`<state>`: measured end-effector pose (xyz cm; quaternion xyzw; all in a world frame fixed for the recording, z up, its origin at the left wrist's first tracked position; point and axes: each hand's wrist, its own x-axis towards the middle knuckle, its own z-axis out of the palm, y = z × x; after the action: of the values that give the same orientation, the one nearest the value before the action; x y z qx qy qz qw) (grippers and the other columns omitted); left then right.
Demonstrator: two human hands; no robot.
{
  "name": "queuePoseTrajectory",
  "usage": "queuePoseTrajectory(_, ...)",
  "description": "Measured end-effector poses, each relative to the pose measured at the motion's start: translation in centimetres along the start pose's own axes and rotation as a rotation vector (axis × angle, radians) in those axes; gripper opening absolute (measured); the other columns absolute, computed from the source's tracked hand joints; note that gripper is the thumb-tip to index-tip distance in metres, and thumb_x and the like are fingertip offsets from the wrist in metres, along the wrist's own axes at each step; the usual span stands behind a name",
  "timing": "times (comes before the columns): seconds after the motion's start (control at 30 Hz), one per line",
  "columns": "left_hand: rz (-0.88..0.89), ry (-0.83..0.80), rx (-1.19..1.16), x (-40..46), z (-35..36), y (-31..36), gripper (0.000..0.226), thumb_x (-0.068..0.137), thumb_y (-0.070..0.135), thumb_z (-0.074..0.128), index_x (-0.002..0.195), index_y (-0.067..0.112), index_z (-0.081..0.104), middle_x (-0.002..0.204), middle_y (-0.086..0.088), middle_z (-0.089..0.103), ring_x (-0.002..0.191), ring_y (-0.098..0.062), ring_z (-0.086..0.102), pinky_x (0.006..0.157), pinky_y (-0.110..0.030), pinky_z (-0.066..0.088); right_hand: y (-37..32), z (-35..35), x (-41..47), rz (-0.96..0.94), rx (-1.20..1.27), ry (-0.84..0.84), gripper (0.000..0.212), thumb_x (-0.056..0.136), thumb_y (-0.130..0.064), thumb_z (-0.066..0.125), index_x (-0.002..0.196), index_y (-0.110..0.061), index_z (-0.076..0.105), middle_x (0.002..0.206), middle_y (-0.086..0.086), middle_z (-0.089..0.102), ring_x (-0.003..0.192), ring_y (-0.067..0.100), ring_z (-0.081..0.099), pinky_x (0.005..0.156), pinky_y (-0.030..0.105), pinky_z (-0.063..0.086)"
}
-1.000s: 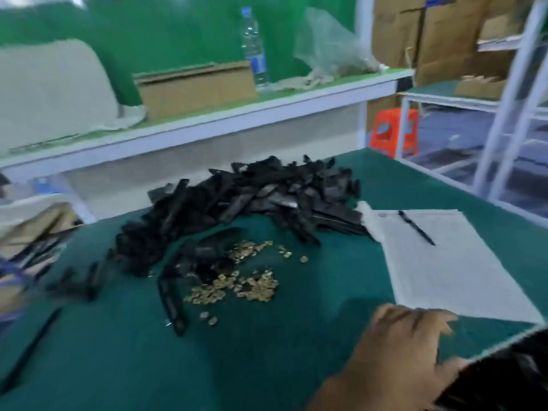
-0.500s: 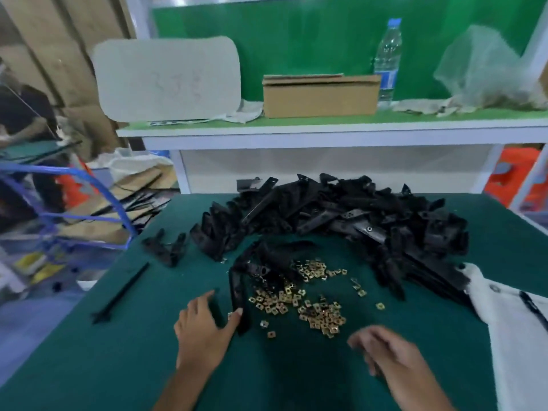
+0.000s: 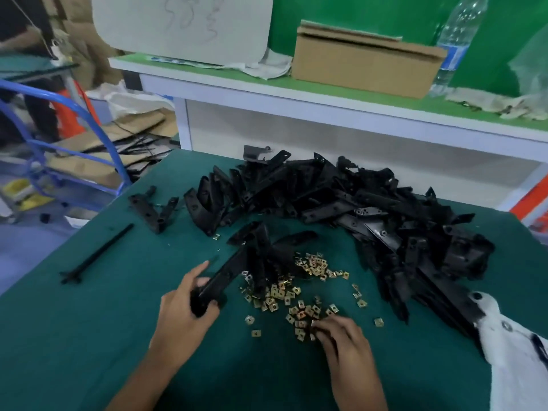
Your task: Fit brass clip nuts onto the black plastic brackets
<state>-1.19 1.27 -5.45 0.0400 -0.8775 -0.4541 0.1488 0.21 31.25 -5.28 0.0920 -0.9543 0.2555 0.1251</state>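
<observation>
Head view shows us our left hand (image 3: 184,312) curled round 1 long black plastic bracket (image 3: 219,280), its far end angled up toward the heap. Our right hand (image 3: 344,336) rests on the near edge of the brass clip nuts (image 3: 296,295), fingertips bent and pinching among them; we cannot tell whether a nut is actually held. These nuts are small, square, shiny pieces scattered loose on the green felt-like table (image 3: 89,336). Behind them lies a big pile of brackets (image 3: 355,209), matte black with angular, holed ends. On the white shelf stands a brown cardboard box (image 3: 364,63), flaps closed, contents hidden, beside a clear plastic bottle (image 3: 456,40).
</observation>
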Motion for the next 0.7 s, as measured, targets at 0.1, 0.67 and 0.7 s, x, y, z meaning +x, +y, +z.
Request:
queuePoseTrajectory(0.1,-0.077,0.045,-0.094,-0.2,0.1,0.7,0.074,0.096,0.008,0.063,0.132,0.067,0.035,0.11,0.038,0.061,0.079,0.0,0.063,0.07,-0.014,0.046,0.6,0.0,0.3,-0.006,0.013,0.093,0.025,0.08,0.002,0.079,0.098,-0.015,0.076,0.097,-0.004,0.065,0.087,0.02,0.063,0.078,0.022,0.043)
queuePoseTrajectory(0.67,-0.234,-0.068,-0.692,-0.4,-2.7,-1.3,0.009,0.101,0.012,0.056,0.106,0.017,0.05,0.084,0.013,0.075,0.074,0.0,0.068,0.066,-0.012,0.051,-0.6,-2.9,0.8,0.859,1.79,0.294,0.018,0.09,-0.02,0.044,0.075,-0.018,0.054,0.069,-0.008,0.031,0.051,0.003,0.022,0.039,0.017,0.019)
queuePoseTrajectory(0.7,-0.241,-0.041,-0.688,-0.2,-2.6,-0.8,0.02,0.098,0.031,0.056,0.095,0.012,0.054,0.074,0.009,0.073,0.064,-0.002,0.065,0.06,-0.011,0.049,-0.9,-3.2,0.6,0.865,1.87,0.243,0.016,0.084,-0.022,0.046,0.071,-0.019,0.054,0.071,-0.01,0.025,0.054,0.002,0.019,0.039,0.017,0.017)
